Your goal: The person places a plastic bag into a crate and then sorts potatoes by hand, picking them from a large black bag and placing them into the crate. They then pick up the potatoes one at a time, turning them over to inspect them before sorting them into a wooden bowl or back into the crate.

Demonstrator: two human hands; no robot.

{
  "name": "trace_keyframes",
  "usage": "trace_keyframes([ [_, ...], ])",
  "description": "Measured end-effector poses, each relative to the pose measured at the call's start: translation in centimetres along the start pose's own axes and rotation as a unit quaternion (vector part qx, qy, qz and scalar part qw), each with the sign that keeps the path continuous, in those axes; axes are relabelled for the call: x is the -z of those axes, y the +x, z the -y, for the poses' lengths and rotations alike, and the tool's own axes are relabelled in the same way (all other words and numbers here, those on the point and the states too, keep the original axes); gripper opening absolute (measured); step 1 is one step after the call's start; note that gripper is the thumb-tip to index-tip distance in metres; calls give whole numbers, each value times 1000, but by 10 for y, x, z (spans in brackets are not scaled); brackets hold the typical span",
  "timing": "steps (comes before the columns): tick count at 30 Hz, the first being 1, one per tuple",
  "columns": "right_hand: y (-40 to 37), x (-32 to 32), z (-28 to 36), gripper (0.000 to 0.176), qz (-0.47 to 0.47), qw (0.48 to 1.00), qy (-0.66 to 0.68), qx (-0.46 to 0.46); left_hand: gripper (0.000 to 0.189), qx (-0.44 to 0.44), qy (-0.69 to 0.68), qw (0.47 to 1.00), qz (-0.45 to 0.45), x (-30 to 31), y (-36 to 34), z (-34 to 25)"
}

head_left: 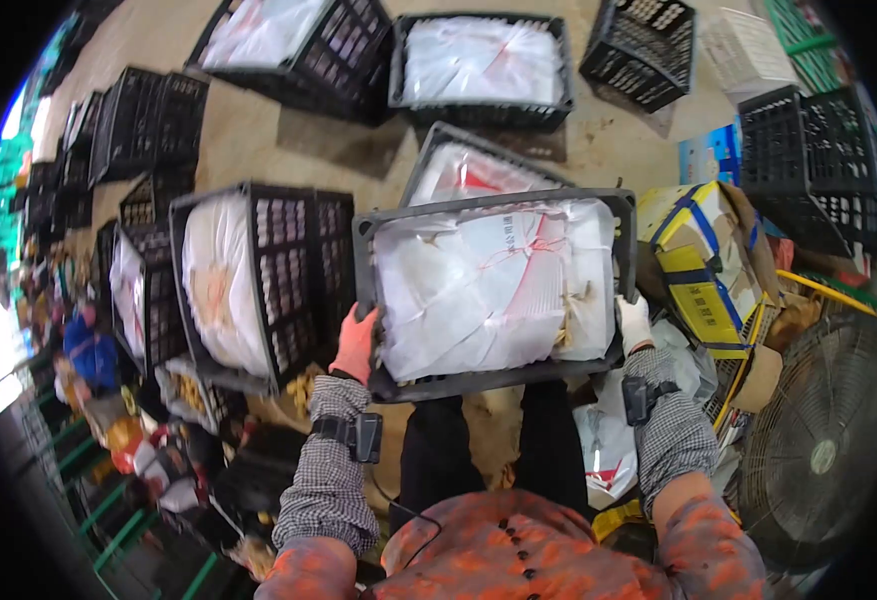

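Observation:
In front of my body is a black plastic crate (488,388), its contents covered by white sheeting (468,290) with printed red marks and a red string knotted on top. My left hand (355,345), in a coral-coloured glove, grips the crate's left side. At the right side my right hand (634,322), in a white glove, holds the rim; its fingertips are partly hidden by the crate. Just beyond it, a second covered crate (458,150) is partly hidden behind the held one. What lies under the sheeting cannot be seen.
Stacked covered crates (283,270) stand to the left, with more crates (483,65) at the back. On the right are a yellow-and-blue taped carton (703,285), a large fan (818,450) and black crates (808,160). People (93,350) are at the far left.

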State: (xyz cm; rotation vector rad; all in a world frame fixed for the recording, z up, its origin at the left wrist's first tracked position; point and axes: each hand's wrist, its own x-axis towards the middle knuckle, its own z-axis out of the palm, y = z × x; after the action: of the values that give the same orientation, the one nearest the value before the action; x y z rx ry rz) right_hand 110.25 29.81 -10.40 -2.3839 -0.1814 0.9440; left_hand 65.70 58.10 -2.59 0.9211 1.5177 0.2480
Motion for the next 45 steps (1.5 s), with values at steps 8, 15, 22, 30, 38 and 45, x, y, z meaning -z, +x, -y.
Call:
trace_keyframes([
  [8, -2, 7, 4, 41, 78, 987, -84, 116, 20, 119, -240, 963, -34, 4, -70, 135],
  [15, -39, 8, -22, 37, 15, 985, -80, 150, 20, 83, -178, 979, -56, 8, -61, 171],
  [22, -54, 7, -12, 27, 1, 981, -68, 184, 20, 119, -210, 968, -73, -2, -79, 157],
  [30, -49, -2, -34, 31, -35, 958, -102, 265, 18, 63, -233, 967, -79, -4, -53, 175],
  [38, -175, -32, -25, 28, -79, 988, 34, 130, 21, 28, -315, 948, 17, 54, -62, 259],
  [45, -237, -151, -182, 27, 57, 991, 7, 120, 25, 122, -195, 963, -138, 148, -40, 473],
])
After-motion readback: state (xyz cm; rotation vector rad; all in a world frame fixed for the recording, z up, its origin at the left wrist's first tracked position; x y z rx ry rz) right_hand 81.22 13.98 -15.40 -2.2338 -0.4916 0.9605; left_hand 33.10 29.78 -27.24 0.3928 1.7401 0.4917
